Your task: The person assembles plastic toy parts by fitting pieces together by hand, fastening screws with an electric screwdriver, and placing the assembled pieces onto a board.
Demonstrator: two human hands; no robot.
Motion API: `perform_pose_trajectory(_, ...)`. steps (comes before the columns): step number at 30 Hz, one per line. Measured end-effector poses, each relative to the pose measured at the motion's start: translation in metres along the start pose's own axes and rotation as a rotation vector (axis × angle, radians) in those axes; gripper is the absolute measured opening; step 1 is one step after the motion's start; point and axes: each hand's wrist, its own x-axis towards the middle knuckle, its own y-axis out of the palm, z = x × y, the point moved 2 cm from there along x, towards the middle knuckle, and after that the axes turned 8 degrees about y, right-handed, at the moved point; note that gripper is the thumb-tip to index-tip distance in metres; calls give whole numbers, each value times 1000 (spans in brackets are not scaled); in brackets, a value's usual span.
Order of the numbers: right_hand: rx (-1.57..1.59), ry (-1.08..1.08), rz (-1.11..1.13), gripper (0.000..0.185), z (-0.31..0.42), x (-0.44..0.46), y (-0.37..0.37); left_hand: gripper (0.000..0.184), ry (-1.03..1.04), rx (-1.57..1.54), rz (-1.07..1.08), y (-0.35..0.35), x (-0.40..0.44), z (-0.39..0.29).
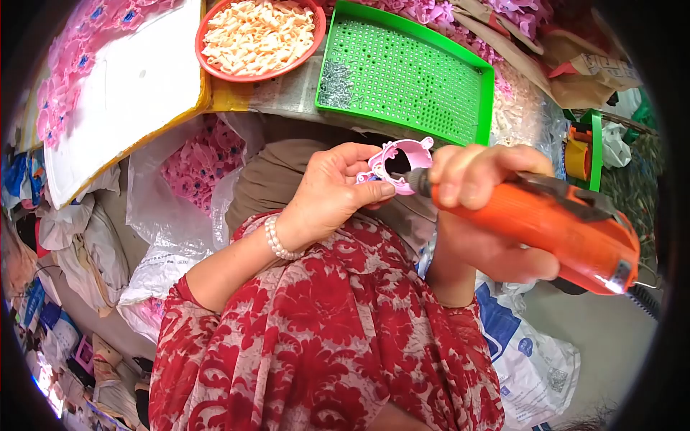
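Note:
Between the thumb and fingers of my left hand (334, 185) is a small pink plastic part (415, 159) with a dark opening. My right hand (489, 205) is wrapped round an orange electric screwdriver (564, 233), held nearly level. Its tip points left and meets the lower right side of the pink part; the exact contact is too small to tell. Beyond my hands, a green perforated tray (410, 79) holds a pile of small screws (335, 85) at its left end. A red bowl (321, 29) of cream-coloured small parts (257, 37) stands left of the tray.
A white board (133, 79) with pink parts along its edge lies at the upper left. Below it is a clear bag of pink parts (205, 165). More pink parts (417, 11) lie behind the tray. A white printed bag (535, 366) is on the floor at the lower right.

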Motion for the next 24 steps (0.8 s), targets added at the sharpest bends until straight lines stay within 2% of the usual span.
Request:
perform_pose_trajectory(5, 19, 17, -40, 83, 22, 7, 3, 40, -38, 75, 11, -9, -6, -3)
perform_pose_trajectory(7, -45, -12, -62, 88, 23, 7, 1, 41, -46, 107, 18, -16, -12, -9)
perform_pose_trajectory(9, -73, -7, -92, 86, 25, 8, 1, 41, 105, 142, 16, -29, -20, -7)
perform_pose_trajectory(11, -60, -12, -113, 85, 24, 8, 0, 41, 85, 196, -1, -41, -30, -14)
perform_pose_trajectory(13, -112, 13, -171, 84, 24, 7, -2, 42, 191, 248, -92, -54, -40, -16)
perform_pose_trajectory(16, -80, 21, -148, 82, 21, 9, -2, 41, 235, 372, -184, -76, -56, -19)
perform_pose_trajectory(19, -66, 32, -144, 81, 16, 10, 1, 41, 217, 393, -328, -96, -72, -22)
perform_pose_trajectory(24, -34, 60, -146, 80, 12, 11, 6, 40, 382, 379, -520, -131, -88, -33)
